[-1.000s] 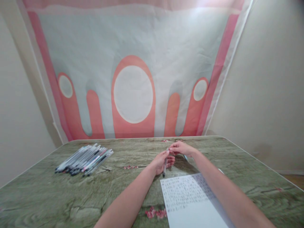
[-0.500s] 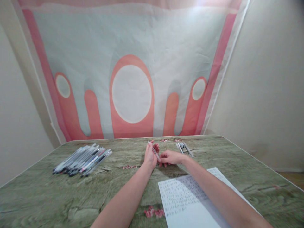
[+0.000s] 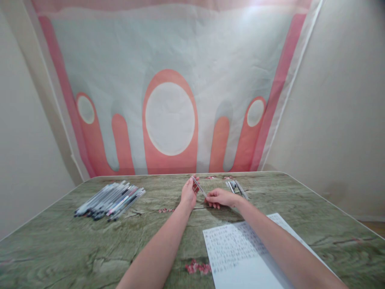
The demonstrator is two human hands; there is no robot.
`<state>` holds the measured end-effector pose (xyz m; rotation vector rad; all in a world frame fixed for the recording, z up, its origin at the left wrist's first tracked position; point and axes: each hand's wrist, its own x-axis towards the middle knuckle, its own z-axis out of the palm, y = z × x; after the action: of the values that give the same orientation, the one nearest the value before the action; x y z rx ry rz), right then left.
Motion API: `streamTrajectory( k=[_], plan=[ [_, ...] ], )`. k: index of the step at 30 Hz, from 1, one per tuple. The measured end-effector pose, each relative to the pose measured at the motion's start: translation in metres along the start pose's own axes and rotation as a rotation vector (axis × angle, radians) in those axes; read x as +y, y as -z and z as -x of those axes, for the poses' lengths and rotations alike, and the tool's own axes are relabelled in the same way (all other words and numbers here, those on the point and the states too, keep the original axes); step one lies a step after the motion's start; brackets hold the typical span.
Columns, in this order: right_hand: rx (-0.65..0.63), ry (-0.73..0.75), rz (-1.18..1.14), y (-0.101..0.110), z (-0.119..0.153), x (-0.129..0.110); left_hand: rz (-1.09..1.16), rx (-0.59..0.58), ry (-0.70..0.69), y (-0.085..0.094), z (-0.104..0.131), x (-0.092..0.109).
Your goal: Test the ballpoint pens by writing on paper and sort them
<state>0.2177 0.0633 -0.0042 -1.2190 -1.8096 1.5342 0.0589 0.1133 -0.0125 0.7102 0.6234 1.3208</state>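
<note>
A slim pale pen [image 3: 199, 187] slants between my hands above the far middle of the table. My left hand [image 3: 189, 194] holds its upper end against the thumb, with the other fingers curled behind it. The lower end is pinched between the thumb and fingers of my right hand [image 3: 221, 198]. Just behind my right wrist lie several pens [image 3: 238, 189] in a small group. Whether the held pen has its cap on is too small to tell.
A large pile of pens [image 3: 110, 200] lies on the left of the wood-patterned table [image 3: 75, 253]. A sheet of handwritten paper [image 3: 231, 245] rests at front right, partly under my right forearm. A printed cloth [image 3: 170, 48] hangs behind the table.
My right hand has shifted slightly right, and more of the pen now shows between my hands. The pen's pointed tip no longer shows past my left hand. The view has turned slightly left.
</note>
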Motion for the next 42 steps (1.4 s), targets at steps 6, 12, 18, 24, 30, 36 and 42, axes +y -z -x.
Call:
streamTrajectory(
  k=[6,12,18,24,30,36,42],
  plan=[
    [0.002,0.005,-0.053,-0.001,0.003,-0.002,0.017,-0.029,0.007,0.002,-0.002,0.001],
    [0.093,-0.033,-0.267,0.003,0.003,0.002,0.094,-0.075,0.021,0.001,-0.001,0.000],
    [0.170,-0.085,-0.434,0.008,-0.004,0.011,0.185,-0.032,-0.052,0.007,-0.007,-0.002],
    [0.255,-0.028,-0.381,0.004,-0.006,0.013,0.183,-0.015,-0.050,0.006,-0.007,-0.001],
    [0.290,0.017,-0.343,0.001,-0.006,0.011,0.195,0.060,-0.046,0.005,-0.006,0.001],
    [0.268,-0.040,-0.360,0.003,-0.007,0.012,0.219,0.087,-0.030,0.006,-0.006,0.000],
    [0.293,0.011,-0.322,0.002,-0.007,0.013,0.212,0.089,-0.029,0.006,-0.006,0.001]
  ],
)
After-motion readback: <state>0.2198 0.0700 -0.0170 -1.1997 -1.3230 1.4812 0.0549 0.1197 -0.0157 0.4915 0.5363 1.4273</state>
